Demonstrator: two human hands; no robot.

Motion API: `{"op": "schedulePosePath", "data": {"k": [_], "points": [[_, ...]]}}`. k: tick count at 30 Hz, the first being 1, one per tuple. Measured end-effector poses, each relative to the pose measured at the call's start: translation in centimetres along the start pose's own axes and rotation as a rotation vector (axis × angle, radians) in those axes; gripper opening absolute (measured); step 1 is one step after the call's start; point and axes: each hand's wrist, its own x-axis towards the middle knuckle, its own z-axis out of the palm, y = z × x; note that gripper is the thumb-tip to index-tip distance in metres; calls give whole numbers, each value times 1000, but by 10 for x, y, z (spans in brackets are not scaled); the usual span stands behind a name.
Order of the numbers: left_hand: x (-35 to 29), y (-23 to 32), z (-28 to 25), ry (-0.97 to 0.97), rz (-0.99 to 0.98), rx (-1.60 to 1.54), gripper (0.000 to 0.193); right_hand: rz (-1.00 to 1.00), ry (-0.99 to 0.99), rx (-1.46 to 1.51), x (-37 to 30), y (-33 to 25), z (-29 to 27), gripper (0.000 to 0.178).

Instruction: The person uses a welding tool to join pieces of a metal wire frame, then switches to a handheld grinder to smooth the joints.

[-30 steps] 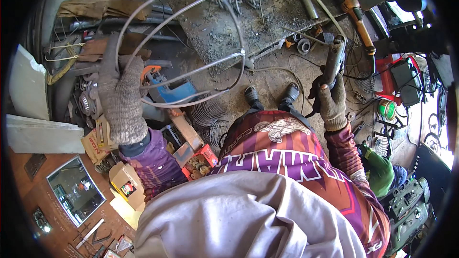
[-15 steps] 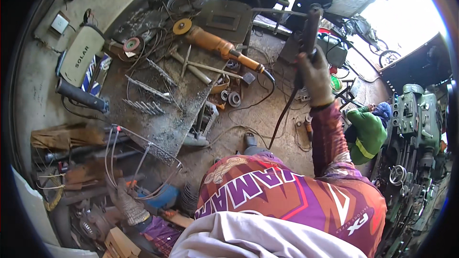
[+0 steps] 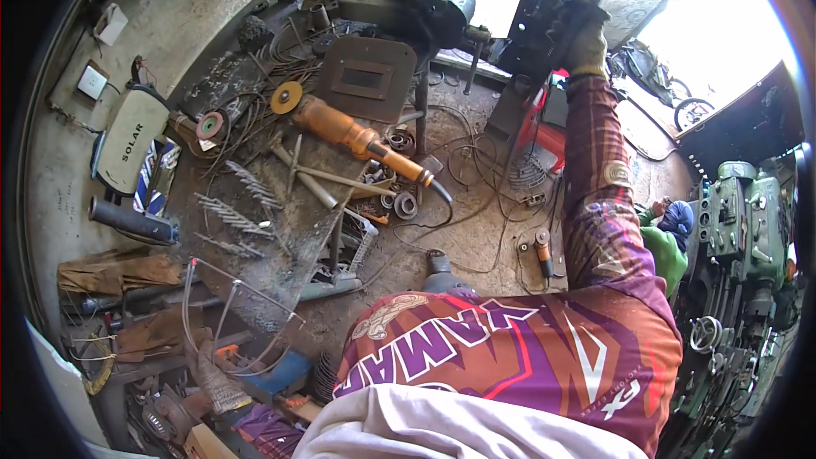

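Note:
My left hand [image 3: 214, 381], in a knitted glove, is closed round the lower end of a frame of thin bent metal rods [image 3: 262, 291]. The frame has a red spot at its upper corner and stands at the near left edge of the workbench [image 3: 276, 265]. My right arm stretches far forward to the upper right. At its end my gloved right hand [image 3: 586, 53] is closed against a dark metal thing [image 3: 571, 2], whose kind I cannot make out in the shade. Most of the fingers are hidden there.
An orange angle grinder [image 3: 340, 132], a hammer [image 3: 319, 178], a welding mask [image 3: 367, 76] and spiky metal strips [image 3: 234, 219] lie on the bench. Cables and a smaller grinder [image 3: 543, 253] lie on the floor. At right, a person in green [image 3: 667, 246] crouches beside a green lathe [image 3: 735, 221].
My right hand has moved farther forward and up, from holding up a dark tool with a cable to the dark metal thing. My left hand keeps its hold on the rod frame.

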Motion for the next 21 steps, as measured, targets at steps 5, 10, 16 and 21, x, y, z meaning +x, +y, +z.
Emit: {"op": "schedulePosePath", "data": {"k": [5, 10, 16, 21], "points": [[-55, 21, 79, 232, -83, 61, 33, 122, -22, -135, 55, 73, -18, 50], [-75, 0, 99, 115, -89, -20, 23, 193, -99, -285, 81, 130, -18, 50], [-103, 3, 93, 64, -118, -95, 14, 203, -317, -550, 89, 182, -10, 49], [-105, 20, 109, 58, -121, -194, 14, 493, -251, -267, 89, 205, 6, 50]]}}
